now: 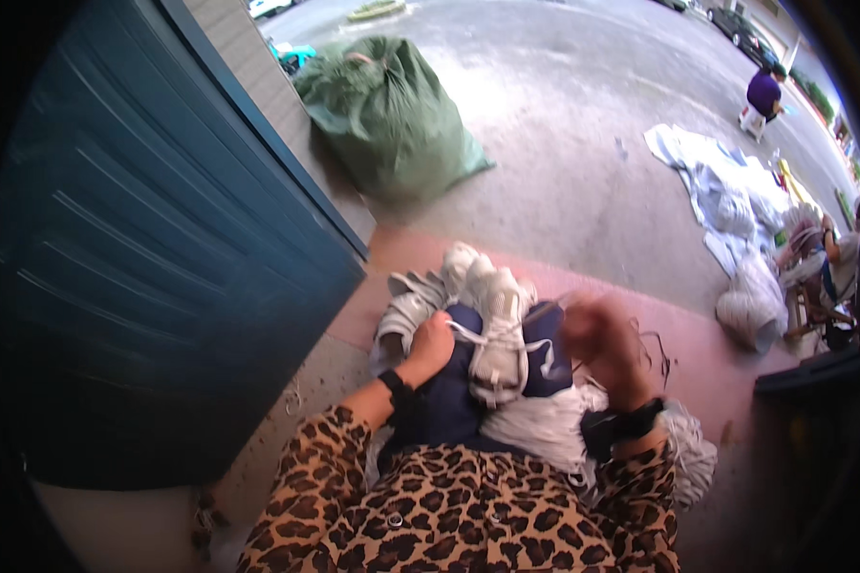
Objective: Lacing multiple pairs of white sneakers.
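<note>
A pale beige-white sneaker (499,353) rests on my lap over dark trousers, its toe pointing away from me. My left hand (432,346) is closed on a white shoelace (464,330) running from the shoe's left side. To the right of the shoe, my right hand (607,346) is smeared by motion. It looks closed, with a blurred strand of lace stretching from the shoe to it. A loose lace end hangs over the shoe's right side. A bundle of white laces (540,425) lies across my lap near my right wrist.
More pale shoes (409,310) lie beyond and left of my knees. A dark blue door (162,258) stands at left. A tied green sack (392,119) sits ahead on the pavement. White cloth (721,186) and a pale sack (753,304) lie at right, near other people.
</note>
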The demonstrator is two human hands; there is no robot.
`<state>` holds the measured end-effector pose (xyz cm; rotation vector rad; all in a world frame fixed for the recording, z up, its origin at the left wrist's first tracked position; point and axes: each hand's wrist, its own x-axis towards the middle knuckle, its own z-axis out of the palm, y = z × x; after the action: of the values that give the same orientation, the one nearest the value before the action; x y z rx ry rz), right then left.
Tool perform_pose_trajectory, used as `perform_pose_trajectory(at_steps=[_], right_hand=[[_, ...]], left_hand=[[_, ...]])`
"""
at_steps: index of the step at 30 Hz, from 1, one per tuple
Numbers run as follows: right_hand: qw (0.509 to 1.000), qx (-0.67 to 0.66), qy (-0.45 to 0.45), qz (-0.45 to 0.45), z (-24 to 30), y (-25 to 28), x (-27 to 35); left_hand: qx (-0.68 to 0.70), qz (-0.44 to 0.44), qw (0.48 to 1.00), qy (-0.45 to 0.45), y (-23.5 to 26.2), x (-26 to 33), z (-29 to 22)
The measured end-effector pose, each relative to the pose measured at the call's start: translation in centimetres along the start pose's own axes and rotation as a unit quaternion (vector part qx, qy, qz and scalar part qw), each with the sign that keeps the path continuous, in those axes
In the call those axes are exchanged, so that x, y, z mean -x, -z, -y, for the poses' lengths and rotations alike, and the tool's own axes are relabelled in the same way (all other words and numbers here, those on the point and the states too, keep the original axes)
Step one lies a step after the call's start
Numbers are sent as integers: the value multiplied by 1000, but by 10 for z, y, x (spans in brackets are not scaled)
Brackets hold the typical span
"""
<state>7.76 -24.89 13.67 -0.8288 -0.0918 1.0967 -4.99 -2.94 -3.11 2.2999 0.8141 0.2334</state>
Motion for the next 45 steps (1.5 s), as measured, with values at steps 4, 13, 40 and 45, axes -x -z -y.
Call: perform_pose_trajectory(at_steps=[4,13,40,45], right_hand=[[940,-139,235,203,86,-45,52],[924,122,241,269,93,-74,40],[726,641,178,-174,-127,111,-30],[656,695,223,-191,-141,113,-39]], left_hand=[[-23,82,988,-126,-15,-13,-32],[211,596,740,-229,29,-34,-120],[199,290,936,12,12,15,-21],[1,150,986,-70,9,23,-11]])
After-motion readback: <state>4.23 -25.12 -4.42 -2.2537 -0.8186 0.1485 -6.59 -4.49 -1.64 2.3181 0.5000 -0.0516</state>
